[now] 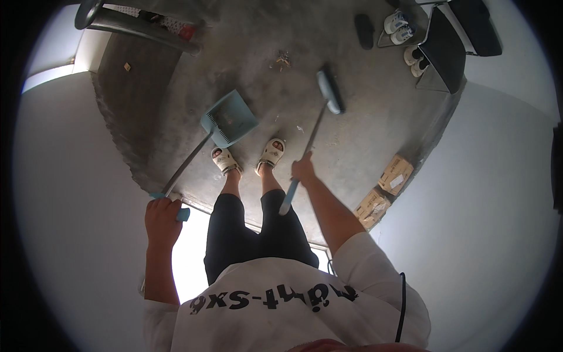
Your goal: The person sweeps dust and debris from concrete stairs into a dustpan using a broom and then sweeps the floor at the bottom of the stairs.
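My left hand [163, 218] grips the handle of a long-handled blue dustpan [239, 121]. Its pan is on the concrete floor ahead of my feet, and a row of comb teeth lines its back part. In my right hand [303, 170] is the pole of a broom [315, 125] with a light blue head [328, 91]. The broom head is slightly blurred, off to the right of the dustpan; whether it touches the floor I cannot tell. A small heap of debris [283, 59] lies on the floor beyond both tools.
Two cardboard boxes [396, 174] stand along the right wall. At the upper right are a black chair [442, 50], white sneakers [398, 27] and a dark slipper [364, 31]. A metal tube frame [140, 28] crosses the upper left. White scraps [300, 129] lie near my clogs [270, 152].
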